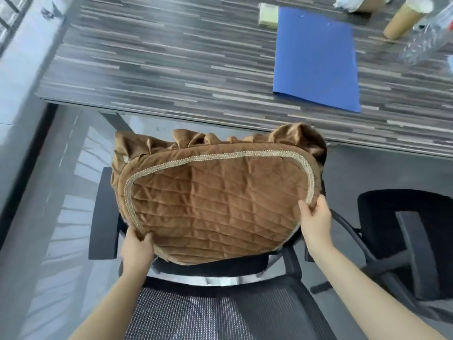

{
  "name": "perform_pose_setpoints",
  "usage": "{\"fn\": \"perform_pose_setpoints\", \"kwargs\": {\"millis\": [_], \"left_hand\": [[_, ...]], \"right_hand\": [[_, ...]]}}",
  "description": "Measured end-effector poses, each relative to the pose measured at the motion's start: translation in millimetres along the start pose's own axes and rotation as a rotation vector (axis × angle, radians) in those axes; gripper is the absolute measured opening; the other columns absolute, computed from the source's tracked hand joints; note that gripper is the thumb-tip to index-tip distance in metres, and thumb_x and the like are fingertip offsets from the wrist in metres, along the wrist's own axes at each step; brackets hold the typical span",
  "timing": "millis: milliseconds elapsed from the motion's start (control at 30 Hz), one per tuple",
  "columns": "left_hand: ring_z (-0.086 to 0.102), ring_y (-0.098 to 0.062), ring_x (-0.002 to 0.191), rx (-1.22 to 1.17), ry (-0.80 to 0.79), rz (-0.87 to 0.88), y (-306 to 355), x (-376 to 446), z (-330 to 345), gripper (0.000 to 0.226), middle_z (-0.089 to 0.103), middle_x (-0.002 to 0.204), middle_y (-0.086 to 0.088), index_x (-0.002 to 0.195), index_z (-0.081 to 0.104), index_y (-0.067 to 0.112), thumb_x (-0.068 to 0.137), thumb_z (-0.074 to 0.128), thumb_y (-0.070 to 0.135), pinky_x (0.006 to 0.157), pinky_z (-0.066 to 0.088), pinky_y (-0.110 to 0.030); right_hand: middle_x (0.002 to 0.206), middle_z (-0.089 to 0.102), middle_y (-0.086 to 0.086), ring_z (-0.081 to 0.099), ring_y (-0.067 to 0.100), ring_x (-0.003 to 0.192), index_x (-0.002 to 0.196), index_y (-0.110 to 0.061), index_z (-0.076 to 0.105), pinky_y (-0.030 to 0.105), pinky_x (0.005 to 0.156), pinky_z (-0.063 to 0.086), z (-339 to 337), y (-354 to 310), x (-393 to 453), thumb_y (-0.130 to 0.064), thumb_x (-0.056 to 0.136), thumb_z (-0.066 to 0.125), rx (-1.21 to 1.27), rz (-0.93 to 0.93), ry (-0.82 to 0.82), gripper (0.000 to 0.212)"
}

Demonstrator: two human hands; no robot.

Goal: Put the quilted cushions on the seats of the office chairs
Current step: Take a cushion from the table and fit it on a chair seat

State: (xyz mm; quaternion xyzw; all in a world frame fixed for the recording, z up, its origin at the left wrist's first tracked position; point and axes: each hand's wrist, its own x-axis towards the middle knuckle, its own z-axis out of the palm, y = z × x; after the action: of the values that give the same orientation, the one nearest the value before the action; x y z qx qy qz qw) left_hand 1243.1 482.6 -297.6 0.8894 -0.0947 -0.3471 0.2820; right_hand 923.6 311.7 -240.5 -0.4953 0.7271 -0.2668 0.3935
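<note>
no text, label, brand, number or sign can be read anywhere in the head view. the blue folder (pixel 316 60) near the desk's (pixel 171 69) right edge has a plain cover with only tiny pale specks. the paper cup (pixel 404 18) at the far right corner shows no print. the pale pad (pixel 268 14) at the far edge is blank. a dark mark (pixel 50 12) on the pale ledge at the upper left is too blurred to make out.

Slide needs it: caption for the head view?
Both hands hold a brown quilted cushion over an office chair.
</note>
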Motion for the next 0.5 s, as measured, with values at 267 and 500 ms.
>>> {"fn": "perform_pose_setpoints", "kwargs": {"millis": [267,500], "left_hand": [[0.056,-0.045,0.113,0.087,0.07,-0.087,-16.1,42.2,37.7,0.038,0.061,0.123,-0.022,0.132,0.049,0.003,0.096,0.052,0.013,0.092,0.043,-0.048],[0.058,-0.042,0.11,0.139,0.115,0.021,-18.7,98.4,45.8,0.032,0.064,0.119,-0.017,0.124,0.057,0.008,0.095,0.053,0.022,0.092,0.047,-0.047]], "right_hand": [[0.117,0.056,0.017,0.055,0.036,0.106,0.117,-0.004,0.043,0.037,0.08,0.042,54.1,13.6,40.3,-0.018,0.099,0.044,-0.361,-0.014,-0.051,0.024],[0.15,0.035,0.016,0.035,0.036,0.136,0.152,-0.012,0.016,0.042,0.109,0.03,116.6,3.6,111.2,-0.017,0.097,0.045,-0.408,0.081,-0.177,0.062]]}}
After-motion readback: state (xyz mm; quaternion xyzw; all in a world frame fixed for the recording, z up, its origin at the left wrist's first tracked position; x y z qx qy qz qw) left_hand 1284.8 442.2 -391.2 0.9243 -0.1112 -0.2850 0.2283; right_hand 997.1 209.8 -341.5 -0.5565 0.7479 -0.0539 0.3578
